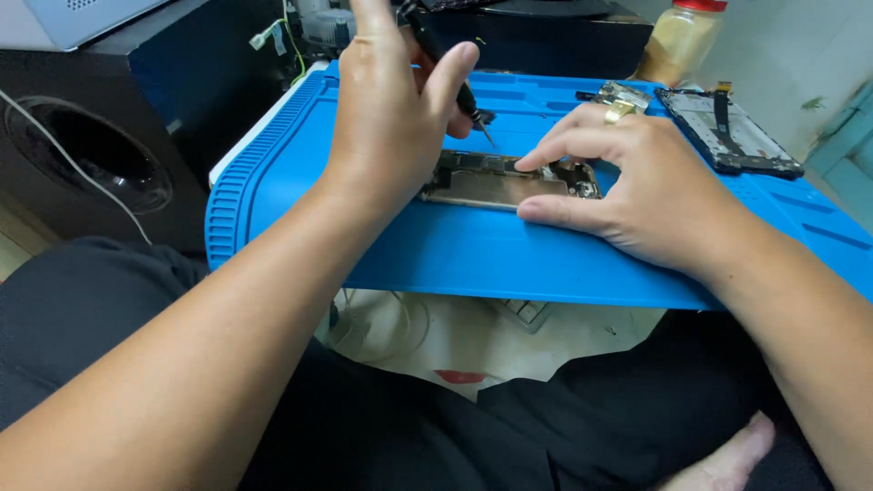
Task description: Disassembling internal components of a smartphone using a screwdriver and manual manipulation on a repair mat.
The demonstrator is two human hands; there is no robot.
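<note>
The left hand [396, 100] is gripping a slim black screwdriver [446, 64], its fingers closed around the handle with the thumb pressing along the shaft. The thin metal tip is pointing down and to the right, hovering just above the far edge of an opened phone body [482, 182]. That phone body is lying flat near the middle of a blue rubbery work mat [509, 255], a rectangular slab with a ribbed rounded left edge and shallow moulded recesses along its back and right side. The phone's interior is showing a flat, dull metallic plate and a strip of small dark components at its right end.

The right hand [637, 182] is resting on the mat with its fingers spread and open, holding nothing; the forefinger is pressing on the phone's far right corner and the thumb is lying against its near edge, pinning it in place. A gold ring [618, 111] is sitting on 1 finger.

Farther right on the mat, well apart from the phone body, a detached dark screen frame [727, 132] is lying flat. Behind the mat, a clear jar with a red lid [680, 36] is standing upright. At left, a black speaker cabinet [91, 155] with a round cone is standing beside the mat.
</note>
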